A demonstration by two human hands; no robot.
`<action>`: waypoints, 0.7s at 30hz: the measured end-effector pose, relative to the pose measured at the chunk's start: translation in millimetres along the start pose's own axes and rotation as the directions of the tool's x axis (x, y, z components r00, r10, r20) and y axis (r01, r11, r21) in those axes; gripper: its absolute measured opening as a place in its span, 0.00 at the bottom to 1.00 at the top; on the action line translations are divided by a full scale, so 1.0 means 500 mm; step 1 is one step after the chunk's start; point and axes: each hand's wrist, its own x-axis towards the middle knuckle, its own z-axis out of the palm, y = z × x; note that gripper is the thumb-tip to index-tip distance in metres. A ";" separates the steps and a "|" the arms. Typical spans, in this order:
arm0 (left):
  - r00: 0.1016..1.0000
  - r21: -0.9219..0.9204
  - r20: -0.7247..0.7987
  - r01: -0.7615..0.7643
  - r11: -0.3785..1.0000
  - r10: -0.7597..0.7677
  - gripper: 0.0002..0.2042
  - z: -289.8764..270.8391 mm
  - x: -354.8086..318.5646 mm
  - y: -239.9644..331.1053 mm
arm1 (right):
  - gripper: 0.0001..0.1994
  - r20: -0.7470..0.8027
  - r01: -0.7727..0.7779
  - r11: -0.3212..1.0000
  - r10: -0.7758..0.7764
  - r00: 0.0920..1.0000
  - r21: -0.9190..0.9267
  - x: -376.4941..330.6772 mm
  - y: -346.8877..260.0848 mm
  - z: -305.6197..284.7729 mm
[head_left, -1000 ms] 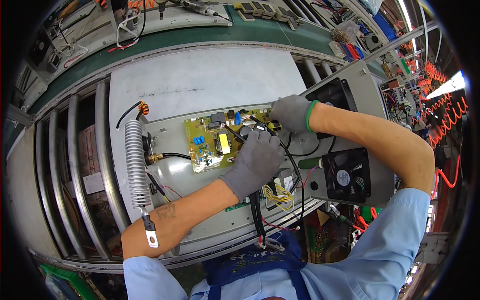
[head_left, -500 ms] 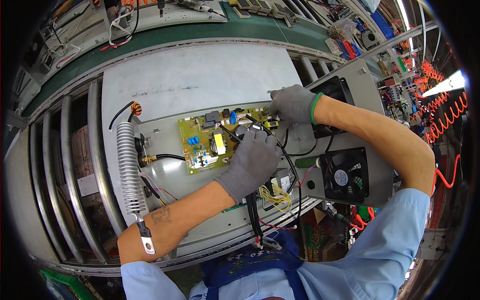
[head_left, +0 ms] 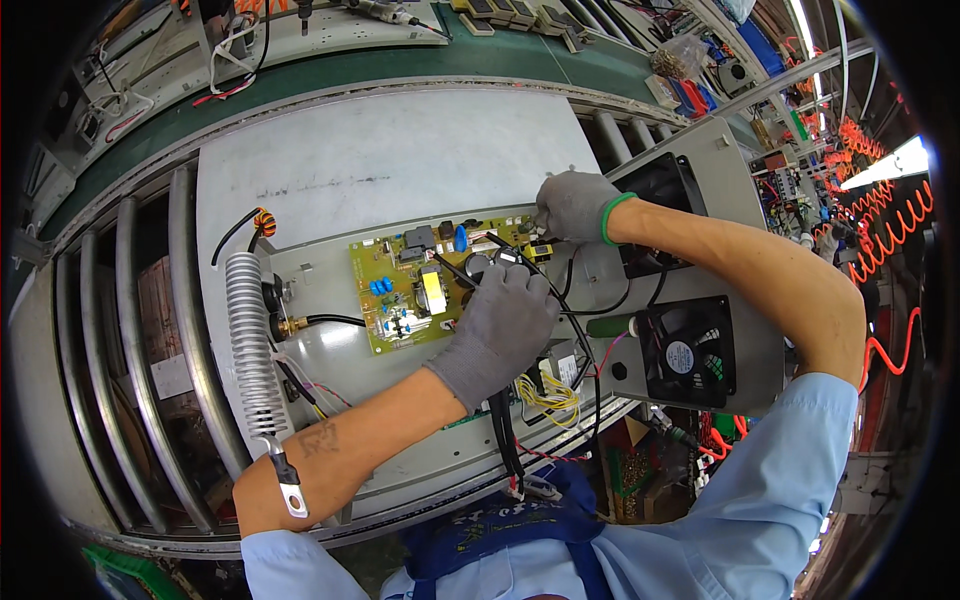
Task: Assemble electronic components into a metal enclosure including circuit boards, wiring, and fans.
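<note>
A green-yellow circuit board [head_left: 385, 325] with blue, black and yellow parts lies in a grey metal case [head_left: 325, 375]. My left hand [head_left: 500, 325], in a grey glove, is closed over the board's near right side among black cables [head_left: 455, 270]; whatever its fingers grip is hidden. At the board's far right corner my gloved right hand [head_left: 578, 207] has its fingers curled down, and what is in them cannot be seen. Thick black leads [head_left: 505, 440] run from beneath my left hand over the near edge. A bundle of yellow wires [head_left: 548, 400] lies beside them.
Two black fans [head_left: 688, 350] are mounted on the panel at right, near a green cylinder [head_left: 610, 327]. A silvery coil spring [head_left: 255, 340] stands at left above my forearm. Metal rollers [head_left: 140, 350] lie beyond it. A pale flat panel [head_left: 400, 150] lies behind the case.
My right hand has turned slightly, its fingers now bent lower toward the board's corner. My left hand stays in place over the board. The whole view has shifted a little.
</note>
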 end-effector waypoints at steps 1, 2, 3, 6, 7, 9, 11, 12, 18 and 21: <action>1.000 -0.002 -0.001 0.002 1.000 -0.002 0.07 0.002 0.000 0.000 | 0.15 0.025 -0.031 0.999 0.031 0.999 0.023 0.001 -0.004 -0.001; 1.000 -0.004 -0.002 0.005 1.000 -0.005 0.07 0.004 0.000 0.001 | 0.15 0.024 -0.032 0.999 0.031 0.999 0.038 0.001 -0.005 0.002; 1.000 -0.006 -0.004 0.006 1.000 -0.006 0.07 0.006 0.000 0.001 | 0.16 0.023 -0.032 0.998 0.031 0.999 0.053 0.001 -0.006 0.006; 1.000 -0.015 0.007 0.008 1.000 -0.007 0.07 0.004 0.002 0.001 | 0.16 0.051 -0.017 0.998 0.014 0.999 0.061 0.006 -0.005 0.015; 1.000 -0.019 -0.008 0.008 1.000 -0.008 0.07 0.005 0.001 0.001 | 0.16 0.064 -0.006 0.998 0.003 0.998 0.056 0.009 -0.006 0.015; 0.999 -0.027 -0.039 0.009 1.000 -0.010 0.07 0.009 -0.002 0.000 | 0.16 0.082 0.045 0.998 -0.049 0.995 0.046 0.010 -0.006 0.017; 1.000 -0.028 -0.015 0.005 1.000 -0.006 0.07 0.004 0.000 0.000 | 0.14 0.114 0.103 0.994 -0.105 0.988 0.029 0.013 -0.005 0.017; 1.000 -0.028 -0.002 0.003 1.000 -0.003 0.07 0.002 0.001 0.001 | 0.14 0.137 0.135 0.991 -0.136 0.981 0.014 0.018 0.000 0.011; 0.999 -0.036 0.042 0.006 0.999 -0.005 0.07 -0.001 0.002 -0.001 | 0.13 0.148 0.227 0.959 -0.203 0.968 -0.170 -0.012 -0.010 -0.013; 0.999 -0.030 0.040 0.024 0.999 -0.023 0.07 0.001 0.000 -0.002 | 0.13 0.124 0.201 0.952 -0.176 0.977 -0.230 -0.012 -0.014 -0.017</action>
